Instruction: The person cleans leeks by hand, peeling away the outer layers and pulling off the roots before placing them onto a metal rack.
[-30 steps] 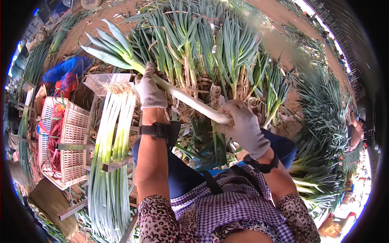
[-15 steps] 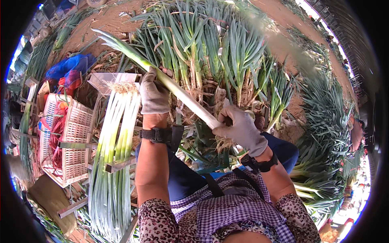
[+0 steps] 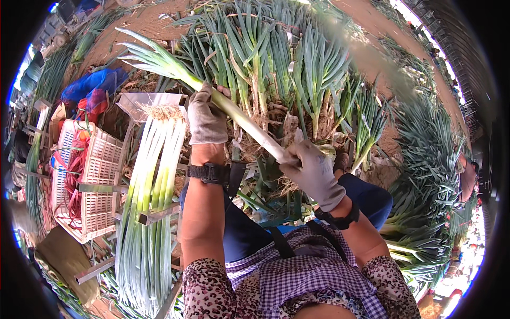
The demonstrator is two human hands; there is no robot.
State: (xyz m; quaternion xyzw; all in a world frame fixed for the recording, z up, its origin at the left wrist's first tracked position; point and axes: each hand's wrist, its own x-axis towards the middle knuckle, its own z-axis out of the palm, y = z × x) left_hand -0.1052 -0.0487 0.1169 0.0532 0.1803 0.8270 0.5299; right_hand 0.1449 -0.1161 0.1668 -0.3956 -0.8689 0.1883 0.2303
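A long green onion (image 3: 247, 124) slants across in front of me, green leaves at the upper left and root end at the lower right. My left hand (image 3: 206, 116), in a grey knit glove, is wrapped round its stalk just below the leaves. My right hand (image 3: 313, 173), gloved too, has its fingers closed at the white root end; roots hang below it. To the left, several trimmed green onions (image 3: 151, 175) lie side by side on a metal rack (image 3: 159, 213), roots against its far end plate.
A white plastic basket (image 3: 101, 183) with red ties stands left of the rack. Ahead, bunches of untrimmed green onions (image 3: 255, 48) stand upright. A large heap of green onions (image 3: 425, 154) runs along the right. A blue bag (image 3: 94, 85) lies at the far left.
The held green onion has shifted slightly, its leaves fanning wider at the upper left. My right fingers have closed in more at the root end.
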